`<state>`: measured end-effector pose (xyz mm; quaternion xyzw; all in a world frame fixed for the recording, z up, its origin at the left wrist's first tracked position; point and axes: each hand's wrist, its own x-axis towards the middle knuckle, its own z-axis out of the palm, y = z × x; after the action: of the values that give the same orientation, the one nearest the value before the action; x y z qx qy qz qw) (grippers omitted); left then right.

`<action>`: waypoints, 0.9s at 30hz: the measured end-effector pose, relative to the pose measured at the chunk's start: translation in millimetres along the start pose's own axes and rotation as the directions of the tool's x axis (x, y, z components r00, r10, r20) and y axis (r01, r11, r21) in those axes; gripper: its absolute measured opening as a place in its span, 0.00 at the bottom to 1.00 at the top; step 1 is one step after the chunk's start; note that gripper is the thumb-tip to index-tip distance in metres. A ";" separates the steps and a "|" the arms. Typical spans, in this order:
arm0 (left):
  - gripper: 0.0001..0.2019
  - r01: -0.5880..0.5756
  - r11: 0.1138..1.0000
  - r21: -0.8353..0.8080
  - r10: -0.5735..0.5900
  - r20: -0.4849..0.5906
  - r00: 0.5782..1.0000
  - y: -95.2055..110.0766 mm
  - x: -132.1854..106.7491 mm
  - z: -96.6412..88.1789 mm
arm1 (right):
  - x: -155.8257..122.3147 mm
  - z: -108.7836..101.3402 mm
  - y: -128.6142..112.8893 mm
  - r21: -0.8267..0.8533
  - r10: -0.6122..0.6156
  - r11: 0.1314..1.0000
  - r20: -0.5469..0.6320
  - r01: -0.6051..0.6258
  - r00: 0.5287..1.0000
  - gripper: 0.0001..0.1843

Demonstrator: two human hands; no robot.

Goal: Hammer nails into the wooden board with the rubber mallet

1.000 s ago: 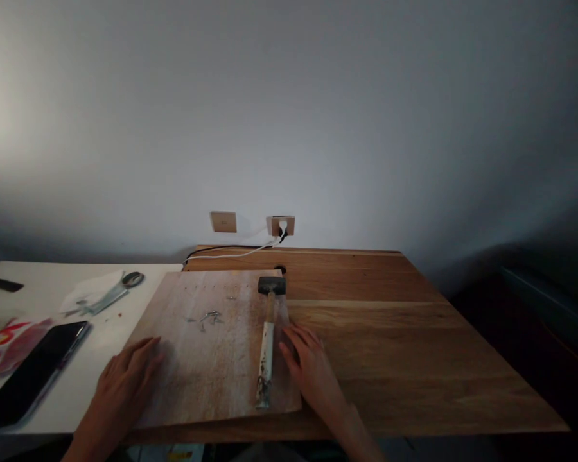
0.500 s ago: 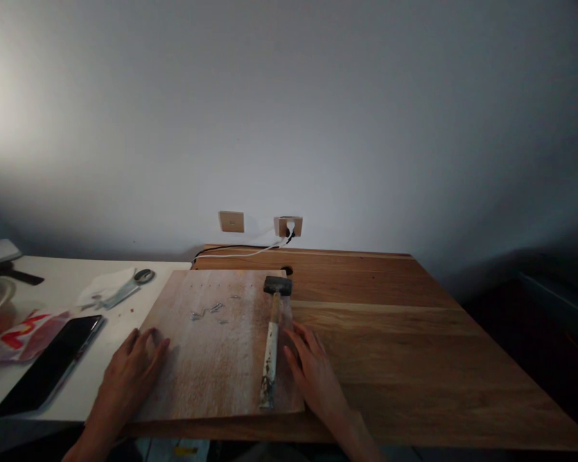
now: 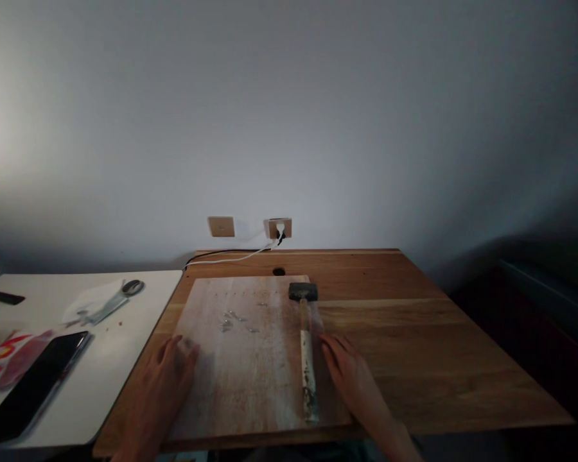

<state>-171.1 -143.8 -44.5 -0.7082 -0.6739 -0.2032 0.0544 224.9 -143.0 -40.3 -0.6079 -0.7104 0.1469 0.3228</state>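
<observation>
A pale wooden board (image 3: 250,359) lies on the brown wooden table (image 3: 414,346). My left hand (image 3: 166,378) rests flat on the board's left edge, fingers stretched out. My right hand (image 3: 354,375) lies flat at the board's right edge, fingers stretched out, just beside a hammer (image 3: 306,346). The hammer has a black head and a pale worn handle and lies lengthwise on the board. Several small nails (image 3: 234,321) are scattered on the board's far left part.
A white table (image 3: 101,359) adjoins on the left with a black phone (image 3: 33,385), a red-and-white packet (image 3: 2,359), paper and a metal tool (image 3: 110,298). Wall sockets (image 3: 277,227) with a white cable (image 3: 231,258) sit behind the table. Dark floor lies to the right.
The board, with hammer and nails on it, has slid to the right onto the brown table, both hands moving with it at its edges.
</observation>
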 end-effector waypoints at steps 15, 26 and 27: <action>0.14 -0.437 0.890 -0.126 0.446 0.045 0.894 153.1 35.5 15.9 | -56.8 -80.1 68.8 -0.258 0.236 0.929 -0.138 -0.265 0.962 0.19; 0.10 -0.728 0.614 -0.305 0.788 0.291 0.543 253.1 115.2 57.1 | -48.7 -82.3 68.7 -0.019 0.396 0.914 -0.172 -0.405 0.902 0.15; 0.11 -0.741 0.605 -0.292 0.794 0.291 0.534 252.9 116.6 57.0 | -50.2 -87.4 69.8 0.050 0.448 0.894 -0.105 -0.445 0.888 0.16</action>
<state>89.2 -36.7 -4.5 -0.9589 -0.2745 -0.0567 -0.0451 337.0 -192.0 -30.9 -0.7582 -0.5304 0.1908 0.3278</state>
